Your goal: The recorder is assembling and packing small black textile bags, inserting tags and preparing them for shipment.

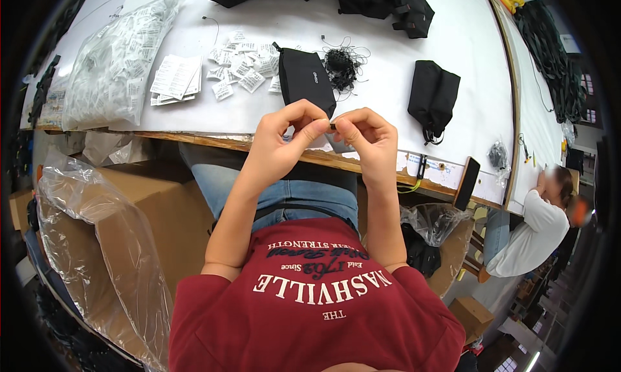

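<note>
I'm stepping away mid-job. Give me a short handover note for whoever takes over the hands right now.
Left hand: raised in front of the table edge, fingertips pinched on a tiny dark piece.
Right hand: pinched on the same piece from the other side; what the piece is, is too small to tell.
Things: black pouch lies on the white table just beyond the hands; tangle of black strings right of it; loose paper tags and a tag stack to its left; second black pouch further right.
Done: one small piece is picked up.
Left: no tag looks attached to the near pouch yet.
</note>
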A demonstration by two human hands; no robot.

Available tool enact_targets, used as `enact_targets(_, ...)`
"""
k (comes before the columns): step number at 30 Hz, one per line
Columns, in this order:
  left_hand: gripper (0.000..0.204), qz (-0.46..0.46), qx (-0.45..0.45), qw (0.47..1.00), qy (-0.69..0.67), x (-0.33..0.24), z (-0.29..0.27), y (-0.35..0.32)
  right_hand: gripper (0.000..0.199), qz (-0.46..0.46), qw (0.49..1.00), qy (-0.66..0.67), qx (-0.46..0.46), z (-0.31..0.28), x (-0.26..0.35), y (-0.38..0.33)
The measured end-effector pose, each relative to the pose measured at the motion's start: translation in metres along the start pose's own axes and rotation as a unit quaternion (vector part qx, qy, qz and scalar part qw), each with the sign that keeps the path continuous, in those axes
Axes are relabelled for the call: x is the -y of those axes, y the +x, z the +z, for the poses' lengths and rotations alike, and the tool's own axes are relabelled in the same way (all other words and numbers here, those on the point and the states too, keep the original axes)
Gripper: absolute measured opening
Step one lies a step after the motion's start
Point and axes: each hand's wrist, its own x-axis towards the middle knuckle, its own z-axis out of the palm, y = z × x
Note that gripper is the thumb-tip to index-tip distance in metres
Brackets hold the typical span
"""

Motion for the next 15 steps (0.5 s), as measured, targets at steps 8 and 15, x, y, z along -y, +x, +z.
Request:
enact_targets(8,0.009,-0.010,0.007,0.997,0.073,-0.008,-0.001,-0.002,0.011,-0.016,0.998,-0.062,-0.024,0.000,-0.001,-0.002)
enact_targets(15,0.011,-0.014,0.014,0.998,0.055,-0.003,-0.001,-0.002,0.010,-0.068,0.988,-0.142,-0.011,0.000,0.005,-0.004)
